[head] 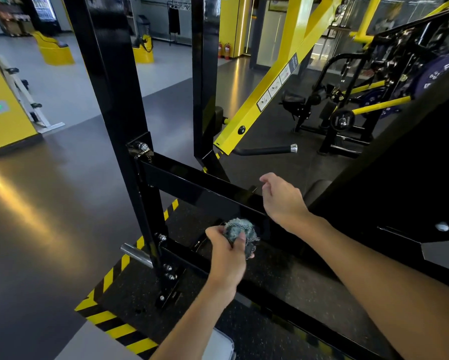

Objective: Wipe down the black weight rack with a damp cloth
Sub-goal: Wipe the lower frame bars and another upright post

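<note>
The black weight rack (192,185) fills the middle of the head view, with two glossy uprights and a horizontal crossbar. My left hand (227,252) grips a bunched grey-blue cloth (240,236) just below and in front of that crossbar. My right hand (280,198) hovers at the crossbar's right end with its fingers loosely curled and nothing in it; whether it touches the bar I cannot tell. A lower black rail (270,289) runs under both forearms.
A chrome peg (135,252) sticks out left of the rack's bolted foot. Yellow-black hazard tape (114,326) edges the rubber mat. A yellow lever arm (267,92) with a black handle (265,151) lies behind the rack. More machines stand at right.
</note>
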Demonstrator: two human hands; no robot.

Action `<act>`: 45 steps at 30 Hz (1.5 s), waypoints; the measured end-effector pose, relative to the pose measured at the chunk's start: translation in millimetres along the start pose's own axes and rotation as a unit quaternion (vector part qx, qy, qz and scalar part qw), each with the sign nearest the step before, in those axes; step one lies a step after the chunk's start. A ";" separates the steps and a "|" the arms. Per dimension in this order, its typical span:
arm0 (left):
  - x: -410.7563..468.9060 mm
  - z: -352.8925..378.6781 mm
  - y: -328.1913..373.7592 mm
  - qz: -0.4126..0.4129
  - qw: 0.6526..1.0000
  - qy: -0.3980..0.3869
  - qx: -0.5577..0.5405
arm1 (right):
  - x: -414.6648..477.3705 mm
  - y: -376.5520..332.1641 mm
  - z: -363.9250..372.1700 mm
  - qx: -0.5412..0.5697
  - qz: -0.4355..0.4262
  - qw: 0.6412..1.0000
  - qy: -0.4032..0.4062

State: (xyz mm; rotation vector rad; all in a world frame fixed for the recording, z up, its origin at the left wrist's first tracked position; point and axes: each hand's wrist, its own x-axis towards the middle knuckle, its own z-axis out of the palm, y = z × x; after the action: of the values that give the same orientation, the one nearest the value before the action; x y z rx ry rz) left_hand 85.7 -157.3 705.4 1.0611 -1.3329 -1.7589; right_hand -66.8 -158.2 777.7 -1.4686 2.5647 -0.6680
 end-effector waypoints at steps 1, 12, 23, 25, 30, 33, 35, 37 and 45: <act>-1.7 7.5 -2.7 0.048 0.998 -0.005 0.049 | 2.6 3.4 2.3 -0.007 0.001 1.000 -0.024; 8.1 50.6 -23.2 0.184 0.964 0.157 0.112 | 1.5 11.4 12.2 -0.053 -0.081 0.993 -0.071; 22.7 46.3 -18.0 0.187 0.942 0.266 0.088 | -1.0 14.5 11.2 -0.018 -0.102 0.992 -0.067; 21.0 51.1 -17.8 0.203 0.941 0.255 0.093 | 0.1 14.7 12.5 -0.029 -0.103 0.992 -0.061; 22.2 61.9 -31.3 0.193 0.943 0.258 0.085 | 1.4 11.6 14.5 -0.046 -0.088 0.994 -0.054; 7.9 69.7 -27.4 0.207 0.944 0.229 0.115 | 1.3 10.9 16.1 -0.058 -0.082 0.993 -0.054; 3.2 67.3 -30.4 0.249 0.933 0.214 0.149 | 0.8 10.8 17.0 -0.078 -0.089 0.991 -0.056; 16.0 51.4 -32.6 0.271 0.924 0.211 0.168 | -0.2 9.6 15.5 -0.063 -0.079 0.993 -0.052; 26.7 29.5 -22.0 0.216 0.961 0.164 0.057 | 22.0 -8.3 1.1 -0.023 -0.060 0.991 -0.114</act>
State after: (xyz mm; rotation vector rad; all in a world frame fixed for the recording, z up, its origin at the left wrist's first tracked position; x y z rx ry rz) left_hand 46.6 -163.1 682.9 0.9811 -1.3417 -1.1441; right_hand -71.4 -180.7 782.8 -1.6212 2.3502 -0.4283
